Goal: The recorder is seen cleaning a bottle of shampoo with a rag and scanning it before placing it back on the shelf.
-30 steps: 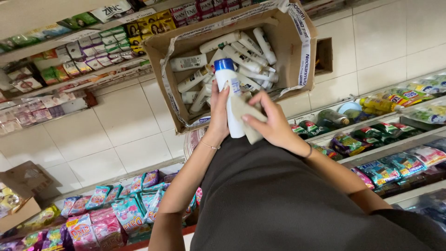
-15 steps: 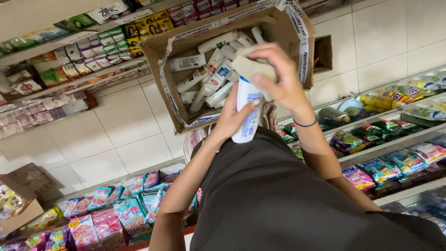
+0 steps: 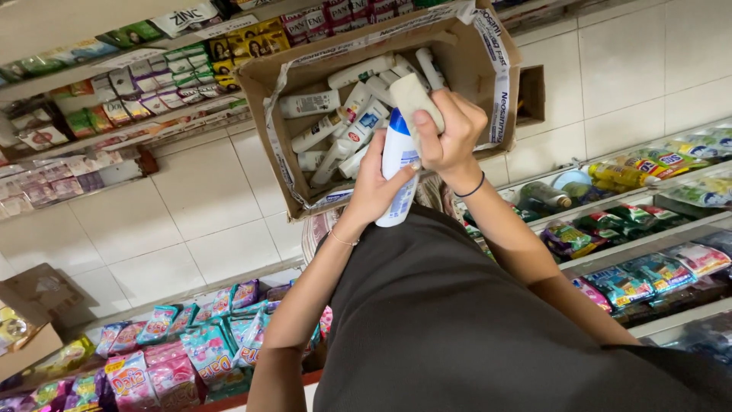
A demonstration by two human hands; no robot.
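My left hand (image 3: 368,192) is wrapped around a white bottle (image 3: 398,175) with a blue cap and blue label, held over an open cardboard box (image 3: 499,84). My right hand (image 3: 455,133) grips a beige cloth (image 3: 415,98) and presses it against the bottle's cap end. The box on the tiled floor holds several white tubes and bottles (image 3: 335,126) lying loose. Both of my forearms reach forward from my dark shirt.
Low shelves of colourful packets (image 3: 175,358) run along the bottom left, and more shelves of packets and bottles (image 3: 648,252) are on the right. Racks of sachets (image 3: 114,91) fill the upper left. A smaller cardboard box (image 3: 30,305) sits at the left on white floor tiles (image 3: 191,206).
My right hand has moved the cloth from the bottle's lower side up to its cap end. The bottle has shifted slightly right in my left hand.
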